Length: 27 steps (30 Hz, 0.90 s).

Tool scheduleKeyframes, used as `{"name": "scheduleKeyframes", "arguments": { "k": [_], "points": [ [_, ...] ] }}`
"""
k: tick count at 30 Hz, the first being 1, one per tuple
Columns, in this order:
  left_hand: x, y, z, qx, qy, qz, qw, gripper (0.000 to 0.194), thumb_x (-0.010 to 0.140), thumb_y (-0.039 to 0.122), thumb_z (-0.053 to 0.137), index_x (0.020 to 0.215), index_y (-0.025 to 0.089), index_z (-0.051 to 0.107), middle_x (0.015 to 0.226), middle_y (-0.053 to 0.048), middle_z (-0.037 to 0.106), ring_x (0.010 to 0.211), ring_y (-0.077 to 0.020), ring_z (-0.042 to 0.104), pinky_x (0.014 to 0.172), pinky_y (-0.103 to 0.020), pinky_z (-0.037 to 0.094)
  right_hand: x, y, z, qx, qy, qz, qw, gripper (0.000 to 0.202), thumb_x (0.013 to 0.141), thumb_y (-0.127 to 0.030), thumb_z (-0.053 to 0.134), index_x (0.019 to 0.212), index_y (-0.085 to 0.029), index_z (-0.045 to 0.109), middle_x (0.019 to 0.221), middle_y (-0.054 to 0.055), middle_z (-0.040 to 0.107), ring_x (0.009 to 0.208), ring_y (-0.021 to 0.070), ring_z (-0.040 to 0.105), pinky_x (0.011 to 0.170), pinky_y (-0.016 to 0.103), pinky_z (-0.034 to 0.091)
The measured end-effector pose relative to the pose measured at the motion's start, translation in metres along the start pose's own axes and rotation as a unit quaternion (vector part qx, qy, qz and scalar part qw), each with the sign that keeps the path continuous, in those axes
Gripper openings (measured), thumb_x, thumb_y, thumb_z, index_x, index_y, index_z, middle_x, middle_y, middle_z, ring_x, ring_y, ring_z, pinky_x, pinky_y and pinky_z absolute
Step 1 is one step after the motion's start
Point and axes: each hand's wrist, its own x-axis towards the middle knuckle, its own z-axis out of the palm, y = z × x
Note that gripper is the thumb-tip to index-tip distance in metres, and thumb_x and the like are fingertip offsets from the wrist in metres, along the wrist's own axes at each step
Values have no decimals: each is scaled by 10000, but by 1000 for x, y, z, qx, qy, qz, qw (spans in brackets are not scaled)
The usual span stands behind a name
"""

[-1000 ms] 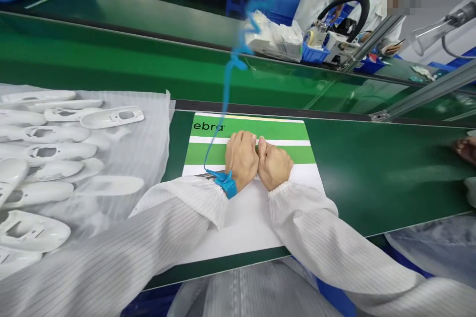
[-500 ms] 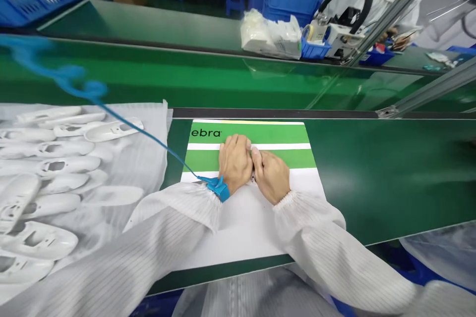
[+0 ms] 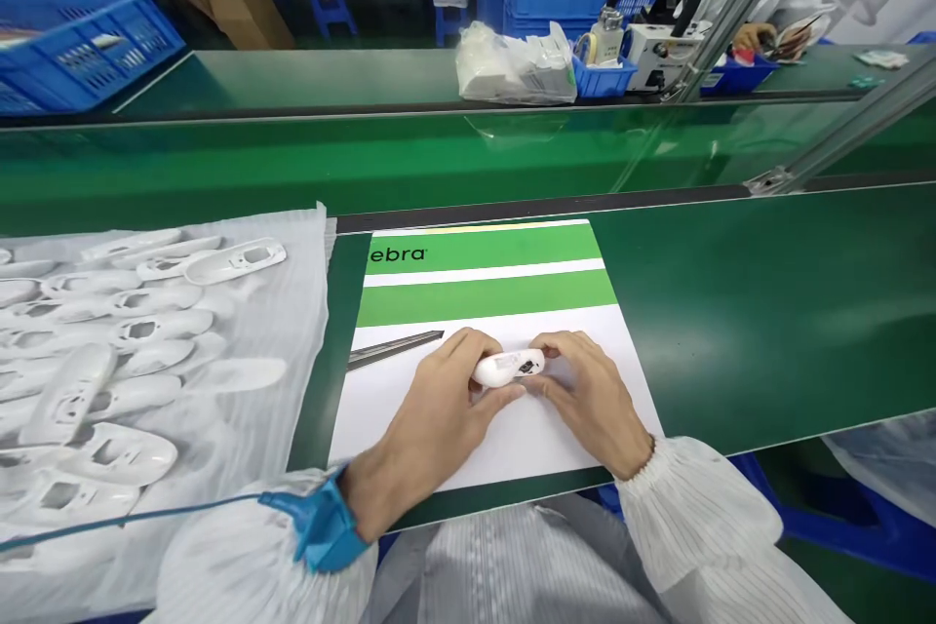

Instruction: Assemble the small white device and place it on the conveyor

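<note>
A small white plastic device (image 3: 504, 368) with a dark opening near its right end is held between my two hands, over a white and green printed sheet (image 3: 483, 292). My left hand (image 3: 457, 395) grips its left end with thumb and fingers. The fingertips of my right hand (image 3: 589, 395) pinch its right end. Metal tweezers (image 3: 395, 349) lie on the sheet, left of my left hand. A blue strap (image 3: 326, 522) is round my left wrist.
Many white plastic shells (image 3: 161, 325) lie on white foam at the left. Behind the green panel stand a blue basket (image 3: 80, 49), a plastic bag (image 3: 516, 66) and a device with a black hose (image 3: 658, 54). A metal post (image 3: 840, 141) slants at the right.
My hands have moved nearer to me and apart from their closed, touching pose. The white device now shows between them, and the tweezers have come into view. The camera view has shifted.
</note>
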Motion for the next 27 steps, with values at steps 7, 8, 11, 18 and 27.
{"name": "scheduleKeyframes", "arguments": {
  "k": [7, 8, 11, 18, 27],
  "points": [
    [-9, 22, 13, 11, 57, 69, 996, 153, 850, 230, 689, 917, 235, 553, 887, 38, 549, 702, -99, 485, 598, -224, 411, -8, 2, 0, 21, 28, 9, 999, 263, 817, -82, 685, 993, -250, 586, 978, -13, 652, 953, 203, 565, 835, 360, 439],
    [-10, 22, 14, 18, 62, 74, 995, 155, 850, 222, 688, 920, 234, 550, 887, 38, 547, 702, -98, 490, 596, -224, 414, -9, 3, 0, 23, 29, 7, 999, 266, 817, -79, 680, 996, -250, 585, 980, -11, 653, 958, 204, 566, 840, 362, 440],
    [-14, 21, 16, 35, 73, 94, 992, 171, 854, 179, 670, 949, 233, 538, 913, 31, 548, 748, -102, 525, 622, -225, 440, -10, 4, 1, 32, 34, -5, 999, 265, 824, -79, 657, 1010, -250, 581, 998, 3, 655, 979, 213, 571, 854, 367, 445],
    [-19, 23, 21, 37, 69, 119, 990, 229, 857, 75, 601, 990, 241, 518, 1009, 17, 548, 863, -106, 557, 725, -233, 485, -9, 6, 2, 36, 49, -41, 997, 249, 851, -83, 585, 1029, -257, 577, 1037, 12, 661, 1017, 210, 588, 894, 374, 442],
    [-21, 23, 23, 59, 82, 151, 983, 223, 855, 36, 556, 966, 220, 497, 977, -1, 542, 850, -130, 534, 715, -272, 485, -9, 4, 3, 32, 50, -49, 997, 264, 862, -67, 593, 1039, -262, 583, 1057, -17, 667, 1031, 177, 589, 907, 353, 419]
  ]
}}
